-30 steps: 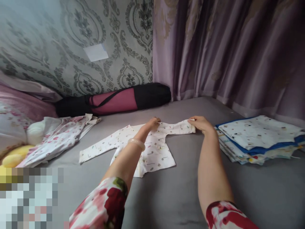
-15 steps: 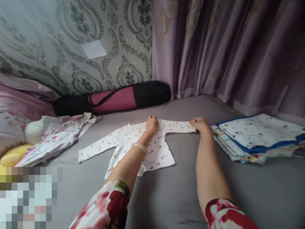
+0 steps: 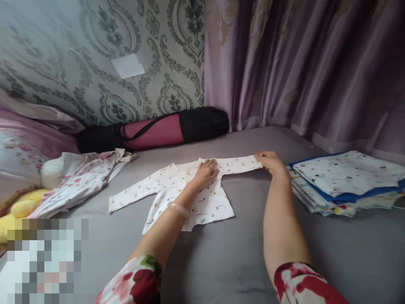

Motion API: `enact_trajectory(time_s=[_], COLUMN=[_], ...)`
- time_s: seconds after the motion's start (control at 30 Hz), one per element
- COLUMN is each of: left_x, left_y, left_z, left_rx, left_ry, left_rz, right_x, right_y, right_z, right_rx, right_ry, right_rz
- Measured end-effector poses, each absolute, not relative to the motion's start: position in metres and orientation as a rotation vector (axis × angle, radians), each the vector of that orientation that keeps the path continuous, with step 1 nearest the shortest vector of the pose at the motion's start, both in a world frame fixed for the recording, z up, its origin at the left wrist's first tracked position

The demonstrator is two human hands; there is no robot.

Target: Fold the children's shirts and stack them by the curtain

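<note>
Nearest, the left forearm, wearing a pale bangle, crosses the small printed shirt and hides part of its front. A folded stack lies to the right, a spotted garment to the left; beyond, a maroon-and-black bag lies along the wall. The left hand, bunched half a second ago, now rests flat, fingers extended over the shirt's upper chest. The right hand pinches the right-side cuff; the shirt lies spread on the grey sheet.

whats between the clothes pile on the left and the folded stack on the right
A printed shirt on the grey sheet, left hand on it, right hand pinching its cuff, in the head view.
</note>
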State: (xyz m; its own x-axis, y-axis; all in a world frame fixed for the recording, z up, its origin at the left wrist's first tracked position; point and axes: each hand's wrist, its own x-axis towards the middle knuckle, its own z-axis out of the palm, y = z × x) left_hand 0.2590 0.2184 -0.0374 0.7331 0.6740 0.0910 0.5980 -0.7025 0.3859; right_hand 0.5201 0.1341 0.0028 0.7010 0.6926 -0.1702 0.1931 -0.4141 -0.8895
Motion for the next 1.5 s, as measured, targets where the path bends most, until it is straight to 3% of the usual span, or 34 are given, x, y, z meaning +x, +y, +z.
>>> enact_trajectory(time_s=[0.27,0.63,0.77,0.93,1.13,1.23,1.4,1.5], left_x=[0.255,0.269,0.269,0.237,0.178,0.166,0.165,0.167], left_y=[0.225,0.236,0.237,0.235,0.215,0.211,0.217,0.219], left_z=[-0.018,0.009,0.012,0.008,-0.007,-0.016,-0.022,-0.024], left_rx=[2.551,2.573,2.525,2.338,1.466,1.124,0.957,0.990], left_ry=[0.916,0.972,1.009,0.907,1.122,1.060,0.959,1.040], left_rz=[0.021,-0.173,-0.044,0.394,0.840,0.941,0.970,1.015], right_x=[0.476,0.379,0.365,0.362,0.338,0.316,0.303,0.324], right_y=[0.140,0.178,0.179,0.181,0.190,0.189,0.178,0.180], right_z=[0.059,0.063,0.061,0.059,0.041,0.029,0.021,0.026], right_rx=[-1.381,-1.059,-1.084,-1.135,-1.258,-1.276,-1.246,-1.304], right_ry=[-0.542,-0.606,-0.615,-0.618,-0.726,-0.849,-1.121,-1.065], right_rz=[0.876,1.096,1.140,1.145,1.069,1.068,1.421,1.340])
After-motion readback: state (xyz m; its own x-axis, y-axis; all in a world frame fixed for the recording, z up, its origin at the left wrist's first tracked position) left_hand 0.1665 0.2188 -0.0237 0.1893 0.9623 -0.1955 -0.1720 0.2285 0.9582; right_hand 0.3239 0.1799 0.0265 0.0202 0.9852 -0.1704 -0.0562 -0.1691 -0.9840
